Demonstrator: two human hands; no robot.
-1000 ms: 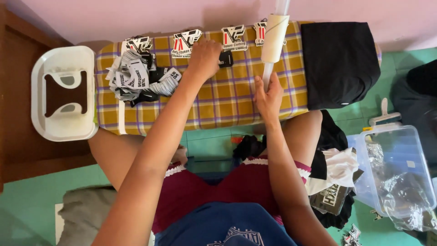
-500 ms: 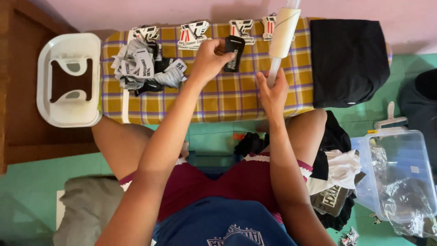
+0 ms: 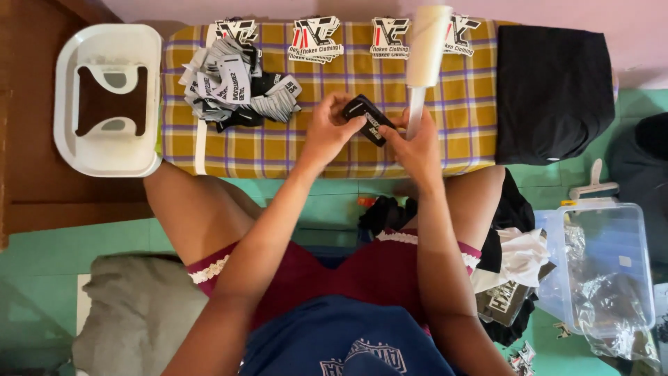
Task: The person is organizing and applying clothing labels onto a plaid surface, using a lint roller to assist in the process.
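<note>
Nearest to me, the dark blue shirt (image 3: 348, 341) is cut off by the lower edge, and its pale print is only partly readable as a shape. Beyond it lie maroon shorts (image 3: 362, 268) with a white scalloped hem. At lower right a clear plastic bin (image 3: 602, 268) holds crinkled film; what is inside I cannot make out. At lower left sits a soft grey cushion (image 3: 136, 313).

My left hand (image 3: 328, 132) is curled, thumb and fingers pinching one end of a small black label (image 3: 369, 118), a flat woven rectangle with pale lettering. My right hand (image 3: 416, 143) pinches the label's other end while its fingers also wrap the white handle of a lint roller (image 3: 426, 49), which stands upright; its grip is mostly hidden behind the hand. The label hovers just above the board (image 3: 278, 150), padded and covered in yellow-and-purple checked cloth.

Farther on, a loose heap of black and grey labels (image 3: 233, 87) lies left, a folded black garment (image 3: 553, 90) right, and stacks of cut-out stickers (image 3: 316, 38) line the far edge. A white plastic stool (image 3: 108, 101) stands beside the board.
</note>
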